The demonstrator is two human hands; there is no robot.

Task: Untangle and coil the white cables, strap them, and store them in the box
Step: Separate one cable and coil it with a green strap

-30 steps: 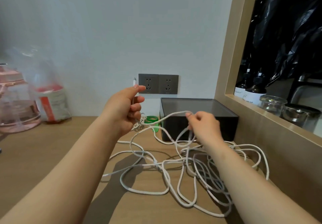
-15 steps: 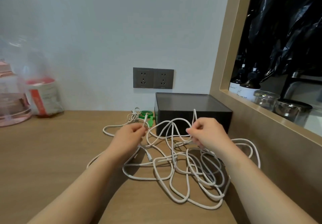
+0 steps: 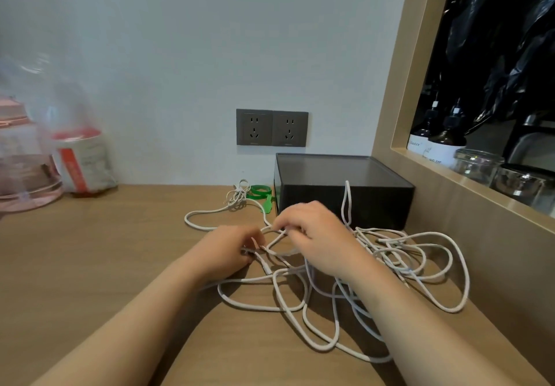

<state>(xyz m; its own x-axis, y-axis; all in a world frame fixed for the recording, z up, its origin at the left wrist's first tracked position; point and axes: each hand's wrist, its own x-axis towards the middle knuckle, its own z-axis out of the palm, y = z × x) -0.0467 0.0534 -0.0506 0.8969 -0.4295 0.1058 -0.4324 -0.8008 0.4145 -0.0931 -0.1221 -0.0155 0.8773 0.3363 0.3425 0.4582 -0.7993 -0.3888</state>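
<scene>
Untangling stage, judging by the heap: nothing here coiled, strapped or boxed yet. White cables (image 3: 387, 250) sprawled in loose, crossing loops over the wooden table (image 3: 90, 265), from centre frame down to the lower right, reaching the foot of the dark box (image 3: 345, 202) at centre right. Cannot tell how many separate cables.

Left hand (image 3: 228, 253) just left of centre, fingers curled in and pinching a strand near what looks like a plug end. Right hand (image 3: 318, 244) close beside it, thumb and fingertips closed on another strand, with one length standing up behind the knuckles against the front of the box.

To do this step well:
- Keep the left pinch on that free end and feed it back through one crossing at a time.
- Use the right pinch to lift and widen the loop being cleared, never to haul on it. Hard tugs probably cinch the crossings tighter.
- Lay each freed length out toward the bare wood at lower left, away from the pile.
- Take care not to drag a loop into the small wound bundle (image 3: 237, 196) and green strap (image 3: 259, 190) lying above centre, just left of the box.
- Start coiling only once one cable runs free end to end.
</scene>
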